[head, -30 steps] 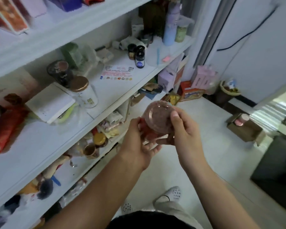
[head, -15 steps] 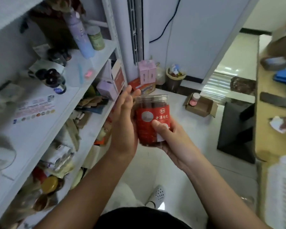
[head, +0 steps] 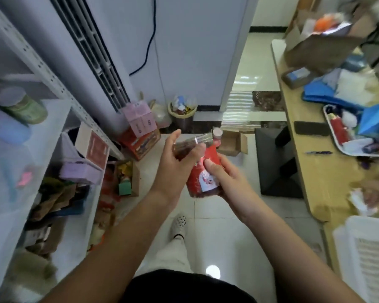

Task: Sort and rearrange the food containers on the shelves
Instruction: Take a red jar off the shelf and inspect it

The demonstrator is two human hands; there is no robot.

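I hold a clear plastic jar with a red label in front of me, above the floor, tilted with its lid end away from me. My right hand grips the jar's lower part, thumb across the label. My left hand wraps over the clear lid end. The white shelves stand at the left, holding a green can, boxes and packets.
A white upright air conditioner stands beyond the shelves. On the floor lie pink boxes, a bin and an open carton. At the right is a cluttered wooden table with a tray. A white crate sits at lower right.
My view has swung right, away from the shelves toward the floor and table. The jar has tilted from upright, and my left hand has closed over its lid end.
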